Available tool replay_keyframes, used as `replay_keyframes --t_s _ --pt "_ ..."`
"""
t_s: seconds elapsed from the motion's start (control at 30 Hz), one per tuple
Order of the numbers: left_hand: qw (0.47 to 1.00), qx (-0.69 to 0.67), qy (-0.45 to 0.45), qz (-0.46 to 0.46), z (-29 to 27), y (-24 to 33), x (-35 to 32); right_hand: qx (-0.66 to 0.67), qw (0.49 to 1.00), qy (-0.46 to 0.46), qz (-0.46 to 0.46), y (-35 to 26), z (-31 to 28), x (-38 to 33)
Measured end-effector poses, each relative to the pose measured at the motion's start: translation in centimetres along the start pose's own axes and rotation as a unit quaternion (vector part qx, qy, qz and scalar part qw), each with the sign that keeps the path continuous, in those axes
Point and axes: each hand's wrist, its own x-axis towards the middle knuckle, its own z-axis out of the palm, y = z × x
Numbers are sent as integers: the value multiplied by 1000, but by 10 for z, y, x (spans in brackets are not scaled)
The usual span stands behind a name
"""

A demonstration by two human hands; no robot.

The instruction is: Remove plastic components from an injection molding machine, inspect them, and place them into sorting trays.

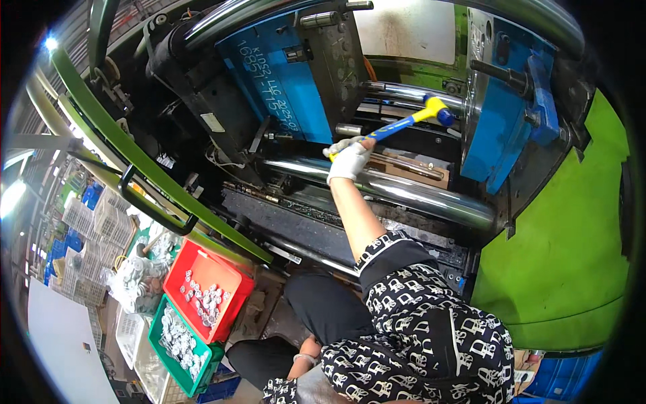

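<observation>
Right hand (348, 160), gloved, fist closed on the hammer (410, 120) handle's low end; head-heavy, stiff, head toward 2 o'clock; left hand's (308, 353) grip cannot be told.

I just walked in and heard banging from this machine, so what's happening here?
A person leans into the open machine. Their gloved right hand grips a blue-and-yellow mallet, raised between the two blue mould halves, above the shiny bars. The left hand rests low by the person's lap, holding nothing visible. A red bin and a green bin of small parts sit beside the machine.
</observation>
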Motion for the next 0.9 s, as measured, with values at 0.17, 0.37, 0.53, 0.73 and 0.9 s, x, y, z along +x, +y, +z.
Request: replay_keyframes --t_s 0.17,0.37,0.53,0.73,0.9 --pt "999 7 0 -35 2 -1 2 -85 945 25 314 6 10 -9" --pt "999 43 13 -17 11 -11 4 -148 955 -42 252 -23 2 15" --pt "1000 -1 -1 -5 10 -16 6 -278 943 -155 103 -52 39 66" --pt "999 24 -8 -40 -6 10 -5 -183 964 -183 -62 -61 76 110" --pt "998 -36 41 -19 -29 37 -28 -193 975 -109 -6 -28 89 102"
